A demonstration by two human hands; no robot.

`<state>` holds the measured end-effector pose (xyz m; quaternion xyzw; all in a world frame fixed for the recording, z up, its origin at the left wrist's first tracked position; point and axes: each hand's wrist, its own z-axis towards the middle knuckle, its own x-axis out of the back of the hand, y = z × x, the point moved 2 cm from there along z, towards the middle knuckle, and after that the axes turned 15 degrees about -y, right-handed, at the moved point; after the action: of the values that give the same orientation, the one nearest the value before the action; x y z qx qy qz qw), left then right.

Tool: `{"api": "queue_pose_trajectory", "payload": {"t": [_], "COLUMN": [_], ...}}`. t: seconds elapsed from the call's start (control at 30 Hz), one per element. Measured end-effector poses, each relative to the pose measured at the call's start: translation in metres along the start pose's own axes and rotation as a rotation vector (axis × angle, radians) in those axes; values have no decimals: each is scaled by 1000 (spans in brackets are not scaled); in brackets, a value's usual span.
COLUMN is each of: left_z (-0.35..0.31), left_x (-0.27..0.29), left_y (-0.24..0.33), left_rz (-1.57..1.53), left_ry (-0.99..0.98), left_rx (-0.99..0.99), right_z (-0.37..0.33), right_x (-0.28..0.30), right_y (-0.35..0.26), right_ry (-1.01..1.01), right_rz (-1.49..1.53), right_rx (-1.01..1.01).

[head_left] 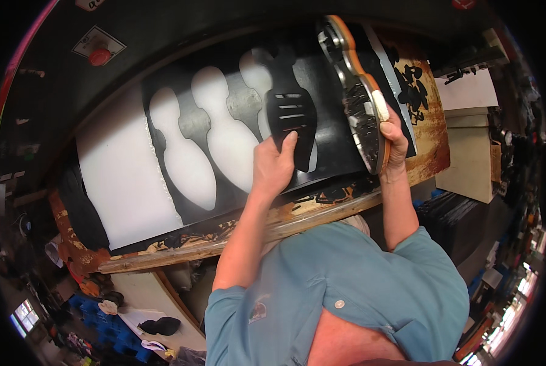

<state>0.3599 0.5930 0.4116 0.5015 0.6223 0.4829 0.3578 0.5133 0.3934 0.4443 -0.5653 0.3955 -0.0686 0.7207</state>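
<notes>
My left hand (273, 166) grips a black sole-shaped cut piece (292, 111) with several slots across it, thumb on top. That piece overlaps a black sheet (242, 97), which has shoe-sole-shaped openings showing a white surface underneath. Further right, my right hand (396, 139) is closed round the lower side of a sole-shaped cutting die (361, 100). The die is held tilted up on edge, with a metal rim, an orange outer side and a white patch near my fingers. Some of my right fingers are hidden behind it.
A white board (123, 168) lies left of the openings. The worn wooden table edge (321, 213) runs in front of me. Black scraps (412, 91) lie at the right end. Above, a dark machine bears a red button (99, 57). Blue pallets (105, 326) stand at lower left.
</notes>
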Motion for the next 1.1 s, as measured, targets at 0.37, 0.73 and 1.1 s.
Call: {"api": "queue_pose_trajectory", "payload": {"t": [0.37, 0.73, 1.1], "left_z": [-7, -65, -112], "left_x": [8, 142, 165], "left_y": [-17, -20, -29], "left_rz": [-741, -635, -570], "left_ry": [108, 263, 288], "left_rx": [-256, -105, -116], "right_z": [-4, 1, -4], "right_x": [-4, -17, -10], "right_y": [24, 29, 34], "right_ry": [87, 36, 49], "right_rz": [-1459, -1689, -1716], "right_rx": [57, -21, -89]}}
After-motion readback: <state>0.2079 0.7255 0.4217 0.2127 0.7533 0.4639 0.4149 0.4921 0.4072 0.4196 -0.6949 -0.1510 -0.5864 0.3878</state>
